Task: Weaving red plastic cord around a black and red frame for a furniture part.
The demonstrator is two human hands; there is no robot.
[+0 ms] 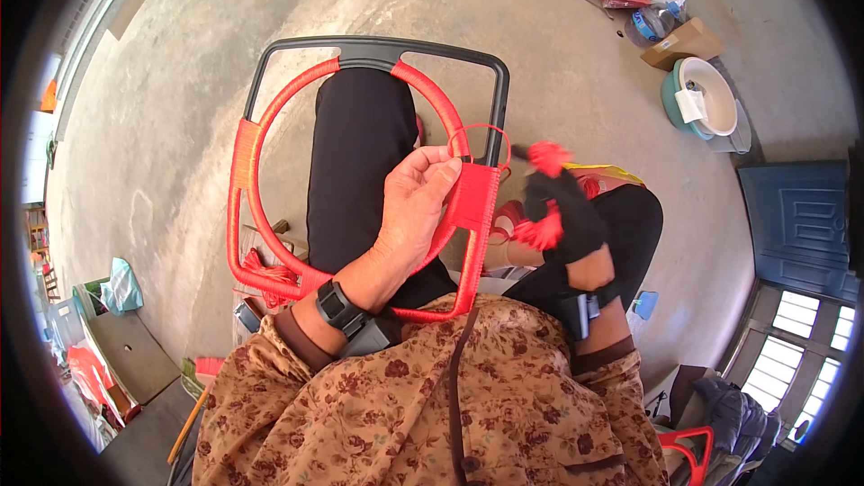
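Observation:
A black frame (pixel 387 42) with a round ring inside it rests across my lap, its lower part and most of the ring wrapped in red cord (pixel 475 193). My left hand (pixel 416 193), bare, pinches the wrapped ring at its right side, thumb and fingertips closed there. From that spot a loop of cord curves up over the frame's black right bar. To the right of the frame, my right hand (pixel 562 211) wears a black glove and is blurred by motion. It grips a bundle of red cord (pixel 540 228), whose frayed-looking ends stick out on both sides of the glove.
Loose red cord (pixel 265 272) lies at the frame's lower left. Beside my right thigh is a yellow-edged bag (pixel 612 171) with red material. Basins (pixel 711 94) and a cardboard box (pixel 684 43) stand at the far right, near a blue door (pixel 805 225).

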